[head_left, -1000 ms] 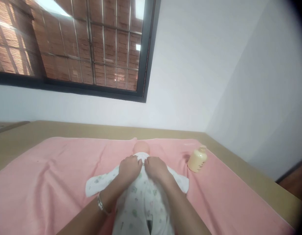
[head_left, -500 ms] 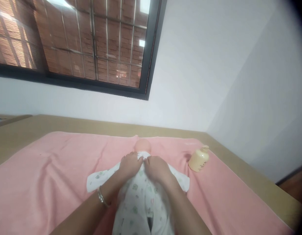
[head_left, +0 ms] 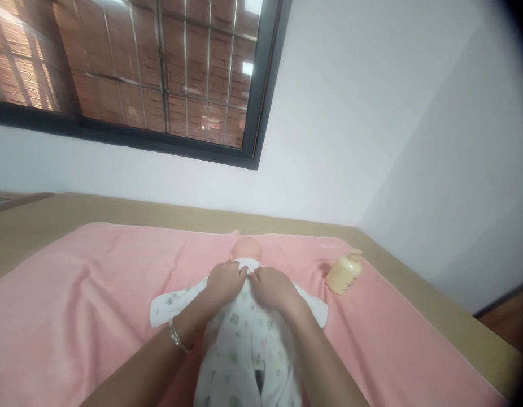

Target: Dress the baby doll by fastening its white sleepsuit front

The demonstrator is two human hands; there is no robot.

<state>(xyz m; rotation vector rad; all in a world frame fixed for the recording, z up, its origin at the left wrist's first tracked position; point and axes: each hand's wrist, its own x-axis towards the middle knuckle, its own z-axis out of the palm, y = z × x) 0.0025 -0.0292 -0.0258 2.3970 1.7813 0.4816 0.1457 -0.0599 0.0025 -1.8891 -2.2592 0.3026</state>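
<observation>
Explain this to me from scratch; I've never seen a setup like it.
There is no machine here: a person works with two bare hands. The camera is worn on that person's head, so you look forward and down past their own arms. A pink blanket covers much of a table. On it lies what looks like a doll, in a white patterned outfit with the sleeves spread. The left hand and right hand are both at the outfit's collar; how tightly they hold the cloth is hard to see. A cream bottle sits on the blanket to the right.
</observation>
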